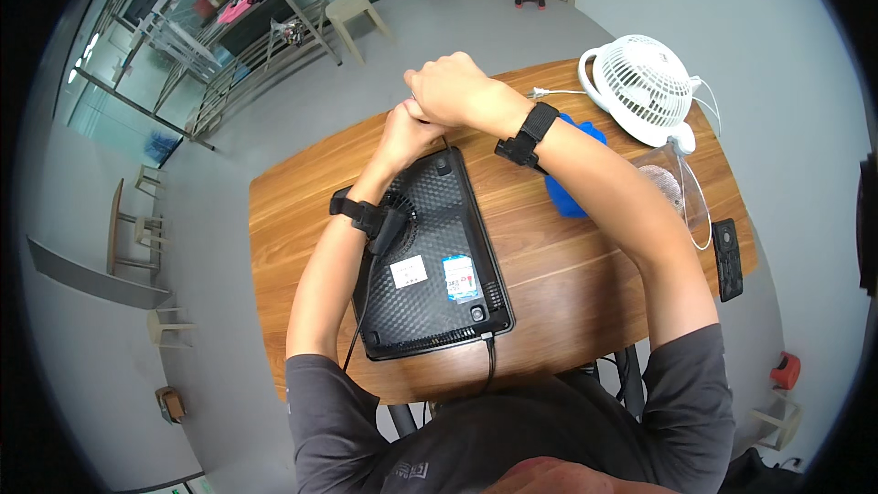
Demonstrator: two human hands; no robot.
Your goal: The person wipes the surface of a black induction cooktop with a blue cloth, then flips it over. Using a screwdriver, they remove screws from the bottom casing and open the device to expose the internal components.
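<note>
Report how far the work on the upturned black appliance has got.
Done: the black appliance lies bottom-up on the wooden table, its cord trailing toward the person. In hand: the left hand and right hand meet at its far edge; what they grip is hidden. Left: the base looks still closed.

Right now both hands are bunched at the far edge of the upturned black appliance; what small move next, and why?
Probably part the hands a little. The right hand covers the left hand beyond the far edge of the black appliance, so whatever they pinch is hidden; its underside lies flat on the wooden table.
</note>
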